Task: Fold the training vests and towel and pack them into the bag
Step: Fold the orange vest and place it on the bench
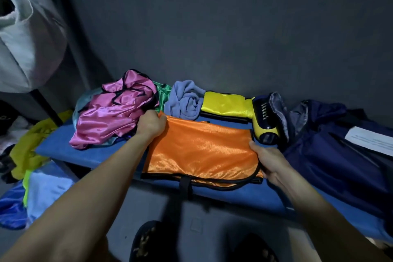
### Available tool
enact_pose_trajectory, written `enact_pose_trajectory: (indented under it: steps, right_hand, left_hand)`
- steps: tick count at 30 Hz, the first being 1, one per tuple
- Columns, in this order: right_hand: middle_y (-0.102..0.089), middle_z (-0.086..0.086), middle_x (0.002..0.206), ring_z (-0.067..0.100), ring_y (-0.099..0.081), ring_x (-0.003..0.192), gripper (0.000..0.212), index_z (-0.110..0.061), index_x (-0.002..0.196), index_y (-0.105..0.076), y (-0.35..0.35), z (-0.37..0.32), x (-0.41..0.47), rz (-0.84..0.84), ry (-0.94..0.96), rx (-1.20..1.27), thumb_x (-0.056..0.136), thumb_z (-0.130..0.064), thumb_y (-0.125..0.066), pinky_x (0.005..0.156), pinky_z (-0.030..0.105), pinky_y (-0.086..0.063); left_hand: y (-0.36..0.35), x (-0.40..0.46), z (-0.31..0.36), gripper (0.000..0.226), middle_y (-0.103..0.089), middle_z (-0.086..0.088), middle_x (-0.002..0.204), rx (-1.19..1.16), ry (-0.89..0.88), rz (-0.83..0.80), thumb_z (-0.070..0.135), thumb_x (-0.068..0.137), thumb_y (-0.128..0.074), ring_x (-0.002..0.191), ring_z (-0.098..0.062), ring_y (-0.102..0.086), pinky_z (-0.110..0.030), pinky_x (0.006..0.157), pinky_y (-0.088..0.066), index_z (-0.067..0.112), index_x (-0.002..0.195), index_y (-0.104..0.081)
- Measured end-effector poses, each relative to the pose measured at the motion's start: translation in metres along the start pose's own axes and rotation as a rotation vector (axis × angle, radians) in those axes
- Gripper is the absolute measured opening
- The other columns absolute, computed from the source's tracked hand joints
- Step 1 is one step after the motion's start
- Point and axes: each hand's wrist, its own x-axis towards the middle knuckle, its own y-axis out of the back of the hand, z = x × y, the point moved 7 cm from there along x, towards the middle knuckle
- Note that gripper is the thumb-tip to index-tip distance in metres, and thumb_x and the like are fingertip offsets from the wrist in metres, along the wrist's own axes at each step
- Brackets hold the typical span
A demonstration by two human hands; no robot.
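The orange vest [202, 149] is lying flat on the blue bench [244, 193] — the left hand [151, 123] is pinching its far left corner, the right hand [269, 158] is gripping its right edge. For a neat fold, both hands should be keeping the slippery cloth taut and the edges matched — the dark bag [331, 155] is waiting just to the right.

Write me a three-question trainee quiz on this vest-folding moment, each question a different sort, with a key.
1. True or false: both hands grip the orange vest.
2. Which item lies directly behind the orange vest, between the green vest and the yellow vest? A) pink vest B) grey-blue towel C) white paper
3. Fill in: the crumpled pink vest lies beside the ___ hand.

Key:
1. True: the left hand holds the far left corner, the right hand the right edge.
2. B, the grey-blue towel.
3. Left.
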Motion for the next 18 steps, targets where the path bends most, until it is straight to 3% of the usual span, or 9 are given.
enact_pose_trajectory:
  steps: [4, 6, 8, 10, 12, 15, 18]
  right_hand:
    - [-0.071, 0.012, 0.084, 0.027, -0.068, 0.075, 0.03, -0.011, 0.094, -0.069, -0.004, 0.0, 0.001, -0.062, 0.039, -0.029, 0.089, -0.04, -0.078, 0.067, 0.035, -0.051]
    - [-0.069, 0.013, 0.077, 0.026, -0.066, 0.066, 0.023, -0.011, 0.089, -0.063, -0.006, -0.001, -0.002, -0.086, 0.064, -0.066, 0.089, -0.028, -0.079, 0.058, 0.029, -0.05]
    - [-0.067, 0.012, 0.077, 0.026, -0.064, 0.065, 0.02, -0.009, 0.087, -0.059, -0.002, -0.002, -0.004, -0.032, 0.115, -0.171, 0.093, -0.021, -0.074, 0.054, 0.033, -0.05]
    - [-0.068, 0.015, 0.093, 0.025, -0.062, 0.064, 0.017, -0.007, 0.103, -0.059, 0.002, -0.001, -0.004, 0.055, 0.157, -0.27, 0.099, -0.022, -0.067, 0.046, 0.031, -0.051]
    - [-0.064, 0.018, 0.108, 0.021, -0.058, 0.052, 0.023, -0.011, 0.12, -0.053, 0.001, -0.001, -0.004, 0.088, 0.193, -0.261, 0.102, -0.023, -0.061, 0.038, 0.024, -0.043]
    - [-0.063, 0.017, 0.112, 0.015, -0.055, 0.043, 0.032, -0.016, 0.131, -0.049, 0.0, -0.004, -0.006, 0.102, 0.215, -0.185, 0.103, -0.023, -0.06, 0.038, 0.023, -0.043]
    - [-0.064, 0.014, 0.092, 0.014, -0.053, 0.043, 0.039, -0.016, 0.139, -0.048, -0.002, -0.009, -0.01, 0.068, 0.261, -0.113, 0.103, -0.016, -0.06, 0.038, 0.024, -0.042]
  left_hand:
    - [0.005, 0.004, 0.004, 0.029, -0.066, -0.022, 0.112, -0.011, -0.028, 0.015, 0.033, 0.103, -0.055, 0.111, -0.043, -0.06, -0.039, 0.084, -0.042, 0.004, 0.104, -0.061]
    - [0.003, 0.003, 0.002, 0.035, -0.065, -0.021, 0.119, 0.004, -0.033, -0.036, 0.038, 0.103, -0.055, 0.113, -0.041, -0.06, -0.038, 0.085, -0.041, 0.005, 0.114, -0.059]
    - [0.003, 0.001, 0.0, 0.047, -0.063, -0.016, 0.127, 0.001, -0.038, -0.141, 0.045, 0.098, -0.062, 0.116, -0.036, -0.059, -0.037, 0.088, -0.043, 0.008, 0.127, -0.055]
    - [0.004, -0.008, -0.002, 0.067, -0.06, -0.01, 0.134, 0.015, -0.05, -0.275, 0.044, 0.09, -0.074, 0.121, -0.031, -0.058, -0.039, 0.098, -0.048, 0.013, 0.142, -0.045]
    - [0.004, -0.021, -0.004, 0.082, -0.056, -0.008, 0.141, 0.06, -0.073, -0.359, 0.034, 0.089, -0.078, 0.127, -0.03, -0.055, -0.041, 0.106, -0.045, 0.017, 0.154, -0.031]
    - [0.014, -0.032, 0.001, 0.088, -0.055, -0.014, 0.145, 0.097, -0.191, -0.215, 0.024, 0.09, -0.077, 0.129, -0.034, -0.056, -0.041, 0.107, -0.043, 0.02, 0.159, -0.023]
    - [0.026, -0.038, 0.007, 0.081, -0.058, -0.016, 0.14, 0.077, -0.294, -0.044, 0.021, 0.091, -0.076, 0.124, -0.037, -0.058, -0.042, 0.102, -0.044, 0.019, 0.156, -0.029]
